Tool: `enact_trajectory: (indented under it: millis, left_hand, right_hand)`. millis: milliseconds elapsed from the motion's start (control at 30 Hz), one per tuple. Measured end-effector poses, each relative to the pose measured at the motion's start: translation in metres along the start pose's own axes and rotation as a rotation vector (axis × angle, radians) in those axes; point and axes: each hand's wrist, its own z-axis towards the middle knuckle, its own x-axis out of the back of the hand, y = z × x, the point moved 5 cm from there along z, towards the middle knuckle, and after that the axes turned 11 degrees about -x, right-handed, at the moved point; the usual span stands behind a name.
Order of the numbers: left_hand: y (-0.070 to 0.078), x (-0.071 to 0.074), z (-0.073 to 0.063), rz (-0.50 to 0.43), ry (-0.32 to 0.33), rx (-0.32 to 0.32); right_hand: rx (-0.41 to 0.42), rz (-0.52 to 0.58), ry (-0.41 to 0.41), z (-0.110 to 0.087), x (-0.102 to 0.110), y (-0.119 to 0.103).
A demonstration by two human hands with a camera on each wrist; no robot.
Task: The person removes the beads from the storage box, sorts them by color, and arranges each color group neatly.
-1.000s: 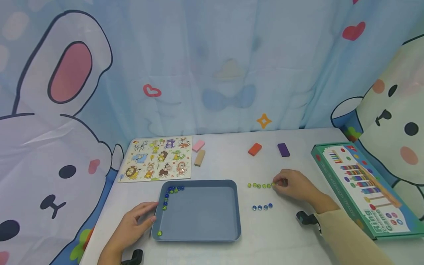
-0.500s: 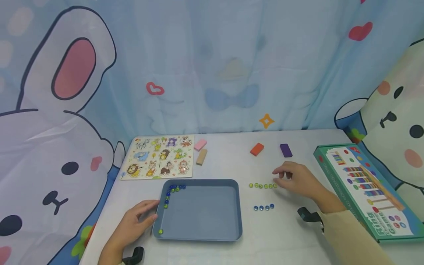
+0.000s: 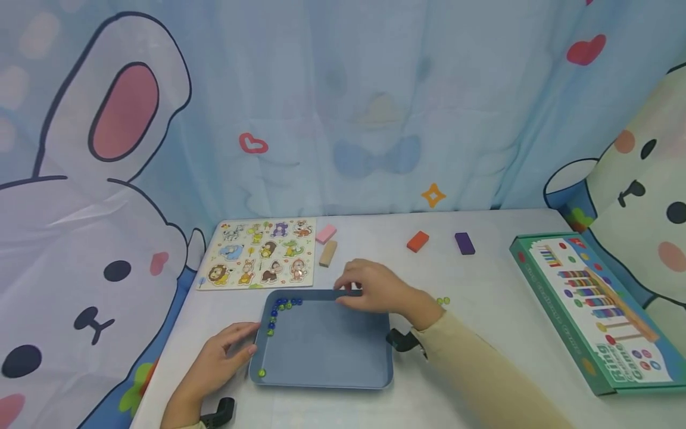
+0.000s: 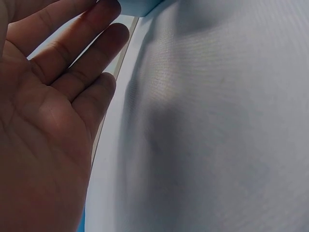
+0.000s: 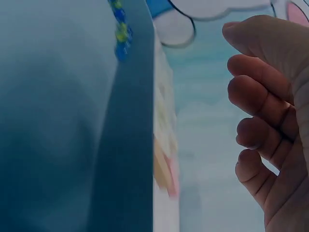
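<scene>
Over the far rim of the blue-grey tray (image 3: pixel 327 354) hovers my right hand (image 3: pixel 375 289). Its thumb and fingers stand apart with nothing between them, as the right wrist view confirms. Blue and green marbles (image 3: pixel 274 317) line the tray's far left corner, and a lone green marble (image 3: pixel 261 373) lies near the front left corner. My left hand (image 3: pixel 214 360) rests at the tray's left rim, fingers extended. Two green marbles (image 3: pixel 443 301) show beyond my right wrist; my hand and sleeve hide the other marbles on the table.
An animal puzzle board (image 3: pixel 259 253) lies behind the tray, with a pink block (image 3: pixel 326 233) and a tan block (image 3: pixel 328 253) beside it. An orange block (image 3: pixel 418 241) and a purple block (image 3: pixel 464 243) are farther right. A green-edged toy box (image 3: pixel 595 310) occupies the right side.
My right hand left the end of the green marble row, its fingers parting, and swung left over the tray. My left hand stayed at the rim. The head view shifted slightly.
</scene>
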Motion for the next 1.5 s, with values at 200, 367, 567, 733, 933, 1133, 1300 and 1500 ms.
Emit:
enact_trajectory:
  millis: [200, 367, 567, 733, 933, 1133, 1300, 1500]
  left_hand:
    - [0.001, -0.001, -0.001, -0.023, -0.005, 0.021]
    - [-0.001, -0.002, -0.002, -0.020, -0.008, -0.015]
    - [-0.004, -0.004, -0.002, -0.004, 0.007, -0.068]
    - [-0.004, -0.008, -0.002, -0.033, 0.009, -0.082]
    - [-0.004, -0.010, -0.003, -0.032, 0.007, -0.063]
    - [-0.004, -0.009, -0.004, -0.039, 0.006, -0.070]
    - [-0.003, -0.007, -0.002, -0.030, 0.009, -0.070]
    - [-0.003, 0.000, 0.000, -0.015, 0.011, -0.040]
  right_hand:
    - [0.149, -0.015, -0.147, 0.030, -0.047, -0.049]
    - [0.273, -0.089, -0.251, 0.041, -0.093, -0.078]
    - [0.367, -0.159, -0.412, 0.043, -0.137, -0.104]
    - [0.404, -0.205, -0.469, 0.040, -0.157, -0.116]
    - [0.404, -0.156, -0.489, 0.037, -0.161, -0.121]
    - [0.416, -0.119, -0.480, 0.034, -0.158, -0.121]
    - [0.380, -0.030, -0.394, 0.039, -0.137, -0.104]
    - [0.283, 0.052, -0.173, 0.043, -0.077, -0.075]
